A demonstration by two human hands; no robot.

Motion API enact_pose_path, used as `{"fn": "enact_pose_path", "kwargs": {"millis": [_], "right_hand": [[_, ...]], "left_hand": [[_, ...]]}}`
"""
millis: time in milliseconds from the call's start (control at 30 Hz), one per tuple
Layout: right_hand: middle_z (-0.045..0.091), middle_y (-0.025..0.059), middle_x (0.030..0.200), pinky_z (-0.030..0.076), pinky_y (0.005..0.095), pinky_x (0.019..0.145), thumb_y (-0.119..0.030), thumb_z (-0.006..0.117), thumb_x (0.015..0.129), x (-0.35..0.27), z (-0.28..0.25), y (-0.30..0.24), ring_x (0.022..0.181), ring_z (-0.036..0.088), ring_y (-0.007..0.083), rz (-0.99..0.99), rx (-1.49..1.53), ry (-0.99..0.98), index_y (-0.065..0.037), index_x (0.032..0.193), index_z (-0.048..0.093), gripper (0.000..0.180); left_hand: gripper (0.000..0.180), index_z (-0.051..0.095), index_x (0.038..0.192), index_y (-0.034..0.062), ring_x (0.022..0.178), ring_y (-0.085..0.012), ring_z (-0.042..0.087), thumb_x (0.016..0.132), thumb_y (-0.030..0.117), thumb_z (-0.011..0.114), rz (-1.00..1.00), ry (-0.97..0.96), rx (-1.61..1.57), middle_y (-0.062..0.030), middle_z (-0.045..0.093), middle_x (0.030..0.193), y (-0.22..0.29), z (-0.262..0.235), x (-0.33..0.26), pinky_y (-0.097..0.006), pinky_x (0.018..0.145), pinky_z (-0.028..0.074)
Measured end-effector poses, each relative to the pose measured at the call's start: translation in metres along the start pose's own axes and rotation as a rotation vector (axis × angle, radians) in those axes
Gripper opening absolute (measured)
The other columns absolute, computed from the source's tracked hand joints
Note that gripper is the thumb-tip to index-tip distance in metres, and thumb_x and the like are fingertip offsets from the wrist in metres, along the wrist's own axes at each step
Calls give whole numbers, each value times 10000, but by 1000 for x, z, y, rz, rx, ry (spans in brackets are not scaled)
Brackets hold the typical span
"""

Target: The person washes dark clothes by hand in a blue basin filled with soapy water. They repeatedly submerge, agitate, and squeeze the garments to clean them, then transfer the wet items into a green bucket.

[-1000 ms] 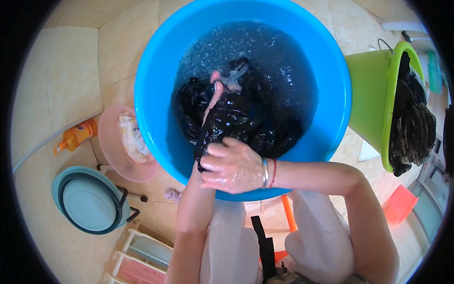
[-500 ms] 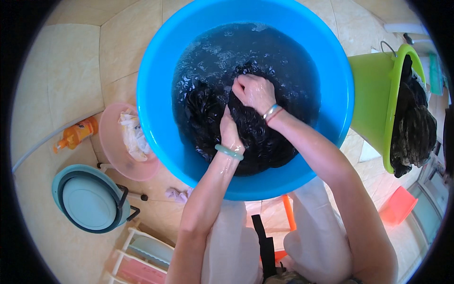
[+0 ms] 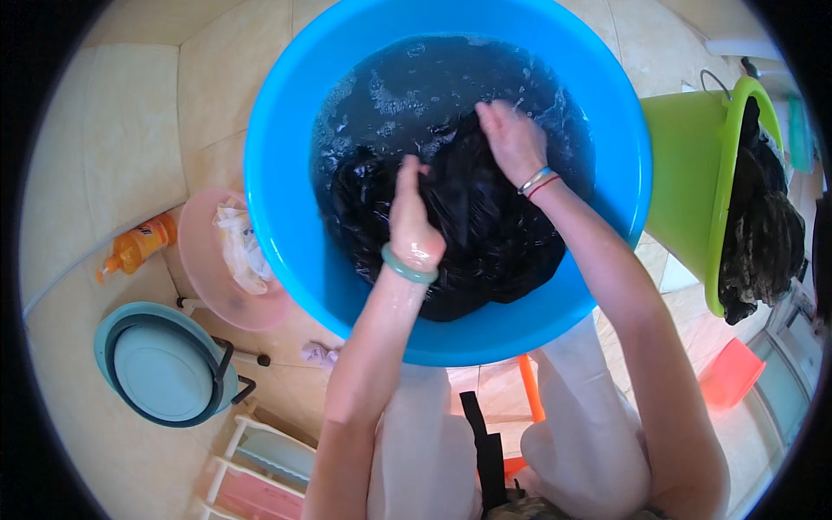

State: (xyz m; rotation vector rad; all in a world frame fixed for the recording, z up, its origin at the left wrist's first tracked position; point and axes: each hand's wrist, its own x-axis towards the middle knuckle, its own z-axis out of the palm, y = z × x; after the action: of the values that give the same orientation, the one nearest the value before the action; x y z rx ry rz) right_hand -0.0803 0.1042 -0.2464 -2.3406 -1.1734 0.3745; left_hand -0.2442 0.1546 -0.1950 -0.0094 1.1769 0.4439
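Note:
A mass of wet black cloth (image 3: 485,234) lies in dark, slightly foamy water inside a large blue tub (image 3: 286,165). My right hand (image 3: 513,143), with a bangle and a red cord at its wrist, is closed on the cloth's upper edge and holds it raised. My left hand (image 3: 412,217) wears a pale green bangle; it is seen edge-on against the cloth's left part, its fingers stretched out and pointing away from me. What lies on its palm side is partly hidden.
Right of the tub leans a green bucket (image 3: 685,165) with dark cloth (image 3: 761,225) in it. At the left are a pink basin (image 3: 204,277) with white cloth, an orange bottle (image 3: 139,245) and grey-blue basins (image 3: 165,373). A red-orange container (image 3: 732,374) sits at lower right.
My right hand has moved right and away from me, drawing the black cloth with it. My left hand has shifted slightly left, its fingers straighter. The hands are farther apart.

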Motion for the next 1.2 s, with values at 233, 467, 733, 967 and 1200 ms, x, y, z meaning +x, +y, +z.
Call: {"fn": "enact_pose_path", "kwargs": {"millis": [233, 467, 733, 967, 1200], "right_hand": [[617, 186, 965, 515, 451, 781, -170, 599, 890, -9, 14, 15, 924, 623, 367, -72, -123, -158, -87, 1077, 546, 211], [583, 99, 881, 518, 403, 629, -93, 612, 885, -58, -29, -80, 770, 628, 320, -278, 386, -120, -88, 920, 557, 66], [425, 15, 659, 484, 327, 461, -209, 643, 822, -97, -37, -135, 543, 553, 169, -746, 281, -99, -127, 767, 589, 112], [647, 129, 715, 550, 416, 525, -223, 525, 929, -13, 17, -59, 648, 665, 323, -200, -41, -123, -87, 762, 628, 239], [525, 64, 651, 487, 361, 456, -189, 669, 854, -105, -27, -116, 516, 575, 242, -487, 204, -139, -82, 665, 539, 253]], "left_hand": [[518, 347, 1470, 226, 1343, -250, 392, 1018, 474, 391, 243, -353, 148, -72, 405, 1473, 8, -29, 23, -418, 1131, 297], [681, 267, 1510, 105, 1330, -226, 409, 963, 381, 564, 250, -107, 417, -86, 320, 1519, 9, -5, 9, -375, 1116, 299], [421, 554, 1276, 56, 1068, -164, 597, 1000, 369, 498, -71, -743, -18, -23, 617, 1190, 5, -38, 38, -285, 897, 489], [392, 533, 1294, 61, 1153, -181, 564, 1039, 304, 359, 30, -76, 135, -54, 588, 1272, -33, -16, 3, -319, 991, 443], [345, 568, 1010, 100, 1003, -212, 581, 976, 417, 436, 157, -431, 372, -72, 597, 1067, -19, -63, 27, -315, 910, 475]]}}
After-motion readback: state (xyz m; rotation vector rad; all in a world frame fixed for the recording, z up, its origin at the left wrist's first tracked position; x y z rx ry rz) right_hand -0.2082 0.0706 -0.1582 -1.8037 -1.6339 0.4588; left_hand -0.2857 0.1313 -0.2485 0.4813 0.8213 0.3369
